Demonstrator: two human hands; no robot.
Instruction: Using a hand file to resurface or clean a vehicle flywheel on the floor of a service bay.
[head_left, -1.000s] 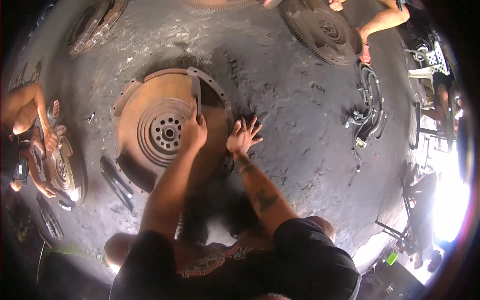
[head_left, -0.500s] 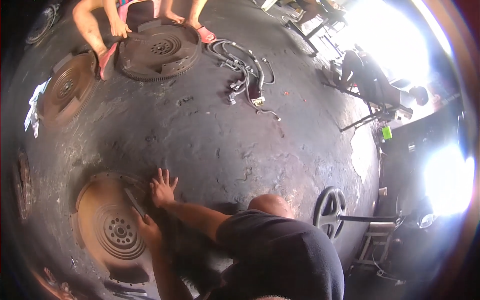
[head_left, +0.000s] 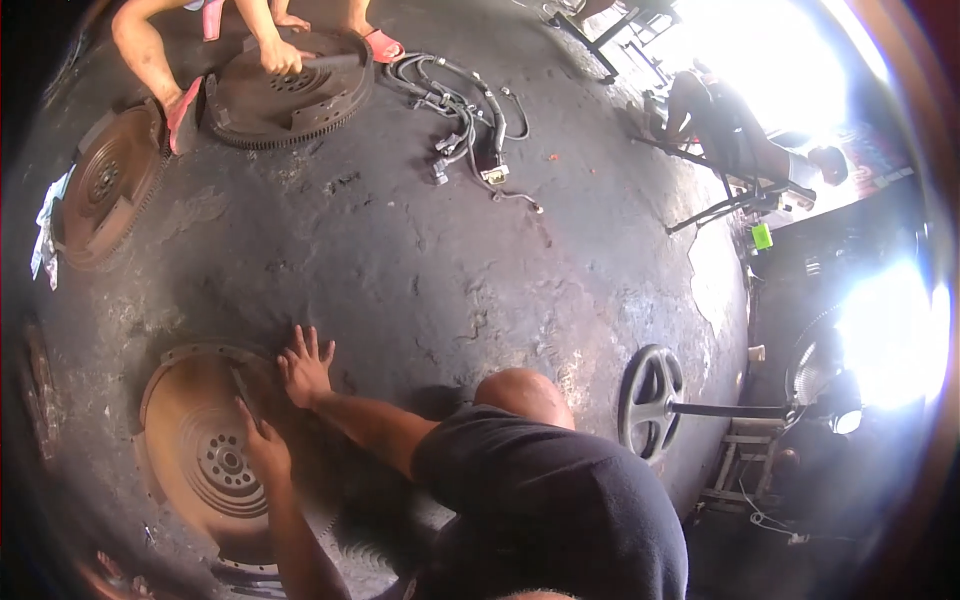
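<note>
Over the disc point(head_left: 178, 432), the left grip point(head_left: 268, 452) holds a bar point(head_left: 243, 387).

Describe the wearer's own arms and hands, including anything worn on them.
The left hand and right hand are ungloved, with no ring or watch visible. Both forearms are bare. The right sleeve is short, dark and plain; the left one is hard to make out.

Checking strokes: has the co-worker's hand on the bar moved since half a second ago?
Yes. Against the flywheel, the co-worker's hand has moved right in the picture, from its left edge toward the hub.
</note>
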